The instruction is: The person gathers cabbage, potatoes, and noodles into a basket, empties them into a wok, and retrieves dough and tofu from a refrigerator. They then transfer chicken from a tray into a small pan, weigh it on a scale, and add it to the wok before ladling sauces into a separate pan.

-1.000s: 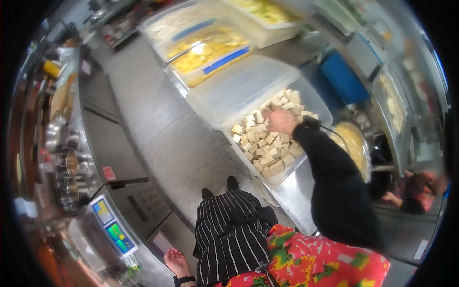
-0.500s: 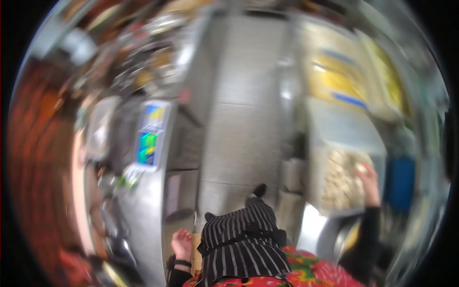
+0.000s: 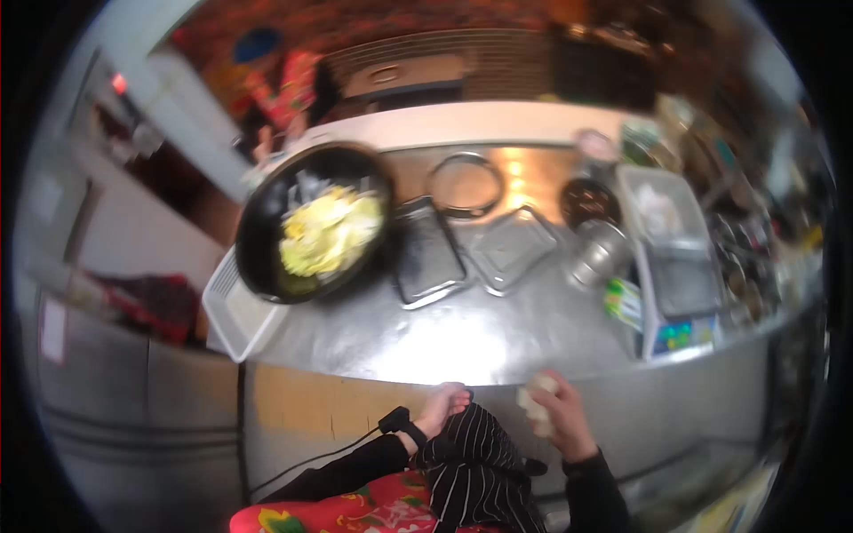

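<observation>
My right hand is closed around a handful of pale, off-white food pieces, just off the front edge of the steel counter. Their exact kind is too blurred to tell. Held near the apron, my left hand has its fingers curled and nothing visible in them; a dark strap with a cable sits on its wrist. On the counter's left side, a large black wok holds chopped yellow-green leafy vegetable, probably cabbage.
A white basket is partly under the wok. Beyond it lie a black tray, a clear tray and a metal ring. Metal bowls and a digital scale with a container are right. Another person stands behind the counter.
My view has swung from the aisle to the steel counter with the wok. My right hand has left a bin of pale pieces and now carries some of them.
</observation>
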`<state>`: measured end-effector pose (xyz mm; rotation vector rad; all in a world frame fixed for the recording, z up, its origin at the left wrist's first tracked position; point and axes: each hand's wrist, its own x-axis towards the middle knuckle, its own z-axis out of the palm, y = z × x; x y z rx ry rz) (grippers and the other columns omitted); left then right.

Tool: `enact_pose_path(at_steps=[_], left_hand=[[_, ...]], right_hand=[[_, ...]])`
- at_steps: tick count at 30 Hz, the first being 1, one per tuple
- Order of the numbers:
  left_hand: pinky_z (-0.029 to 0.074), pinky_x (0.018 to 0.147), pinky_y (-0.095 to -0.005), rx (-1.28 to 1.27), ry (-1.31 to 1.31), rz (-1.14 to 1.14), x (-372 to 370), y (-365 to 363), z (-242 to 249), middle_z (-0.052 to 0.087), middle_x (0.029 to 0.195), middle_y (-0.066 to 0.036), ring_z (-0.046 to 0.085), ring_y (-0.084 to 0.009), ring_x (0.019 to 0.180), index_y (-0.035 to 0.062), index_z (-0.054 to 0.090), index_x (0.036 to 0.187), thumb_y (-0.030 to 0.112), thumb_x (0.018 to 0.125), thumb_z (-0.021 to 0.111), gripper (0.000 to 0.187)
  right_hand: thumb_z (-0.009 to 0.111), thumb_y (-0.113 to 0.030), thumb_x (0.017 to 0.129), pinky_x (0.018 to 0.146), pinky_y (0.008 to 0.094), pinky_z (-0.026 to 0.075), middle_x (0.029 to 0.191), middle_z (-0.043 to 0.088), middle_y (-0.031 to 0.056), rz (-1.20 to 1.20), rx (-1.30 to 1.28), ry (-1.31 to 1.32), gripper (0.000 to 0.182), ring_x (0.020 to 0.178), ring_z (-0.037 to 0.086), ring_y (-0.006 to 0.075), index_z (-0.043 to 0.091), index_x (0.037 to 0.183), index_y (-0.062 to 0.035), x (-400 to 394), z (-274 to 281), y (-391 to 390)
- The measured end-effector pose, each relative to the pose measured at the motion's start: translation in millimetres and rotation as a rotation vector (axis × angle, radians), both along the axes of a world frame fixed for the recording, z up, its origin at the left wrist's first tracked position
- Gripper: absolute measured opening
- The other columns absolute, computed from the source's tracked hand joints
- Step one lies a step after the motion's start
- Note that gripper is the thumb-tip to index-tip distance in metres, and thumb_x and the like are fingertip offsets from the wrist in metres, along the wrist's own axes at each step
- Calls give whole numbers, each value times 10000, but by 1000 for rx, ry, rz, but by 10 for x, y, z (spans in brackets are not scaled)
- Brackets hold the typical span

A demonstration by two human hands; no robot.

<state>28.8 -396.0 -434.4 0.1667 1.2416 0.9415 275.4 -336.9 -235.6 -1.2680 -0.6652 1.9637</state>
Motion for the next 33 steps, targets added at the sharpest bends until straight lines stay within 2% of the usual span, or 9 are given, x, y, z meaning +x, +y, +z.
enact_pose_path(at_steps=[6, 9, 13, 16, 18, 25, 27, 31, 33], left_hand=[[538, 635, -271, -65, 50, 543, -1050, -619, 126, 673, 882, -81, 653, -158, 750, 48, 606, 1047, 170, 928, 541, 182], [535, 609, -277, -120, 18, 721, -1233, -1055, -88, 663, 839, -77, 646, -164, 713, 54, 604, 999, 164, 917, 557, 146], [531, 608, -293, -173, 28, 843, -1259, -1561, -278, 652, 816, -80, 639, -181, 705, 58, 598, 972, 170, 900, 578, 135], [528, 621, -308, -205, 11, 802, -1232, -1576, -273, 650, 817, -80, 637, -188, 717, 59, 599, 977, 177, 893, 588, 146], [528, 633, -313, -227, 5, 739, -1236, -1499, -295, 648, 817, -79, 637, -189, 725, 59, 601, 981, 183, 890, 593, 153], [530, 689, -287, 221, 115, 194, -1125, 203, 315, 665, 865, -85, 633, -159, 743, 3, 610, 1068, 161, 941, 545, 213], [539, 699, -285, 542, 686, -124, -980, 734, 308, 670, 878, -97, 633, -159, 738, -9, 615, 1038, 148, 939, 541, 200], [554, 654, -280, 21, -212, 106, -684, 1772, 174, 669, 848, -135, 651, -199, 716, -17, 582, 943, 164, 930, 534, 188], [558, 628, -289, -112, -113, 119, -278, 2104, 254, 667, 841, -145, 651, -211, 701, -10, 563, 920, 209, 918, 561, 220]], right_hand=[[699, -123, 857, 488, 268, 495, 884, 617, 23, 308, 348, 245, 352, 667, 607, 114, 551, 1173, -73, -2788, 641, 1517], [649, -310, 892, 810, 427, 523, 1396, 422, 147, 391, 260, -11, 839, 1167, 515, 263, 137, 1534, -136, -3585, 675, 2052], [661, -278, 883, 827, 366, 503, 1377, 452, 154, 213, 556, -320, 713, 1164, 518, 231, 296, 1468, -95, -3774, -78, 2117], [553, -123, 948, 733, 252, 454, 843, 604, 13, 108, 790, -125, 169, 775, 555, 117, 609, 1046, 3, -3120, -415, 1530], [508, -187, 918, 682, 414, 422, 788, 606, 194, 250, 946, -571, 256, 808, 579, 332, 606, 784, 8, -2280, -825, 1142], [575, -384, 862, 778, 487, 503, 845, 647, 286, 425, 137, -1295, 426, 863, 639, 451, 681, 831, 28, 787, -1693, -699], [686, -270, 798, 786, 447, 518, 822, 688, 212, 233, -35, -1369, 279, 838, 675, 391, 680, 897, -9, 1411, -1758, -1311], [748, -140, 719, 793, 405, 529, 861, 696, 141, -246, -293, -1361, 304, 843, 686, 321, 641, 986, -41, 2005, -1855, -2327], [756, -92, 680, 814, 380, 530, 929, 680, 125, -504, -280, -1259, 381, 879, 677, 289, 592, 1018, -32, 2233, -2331, -2862]])
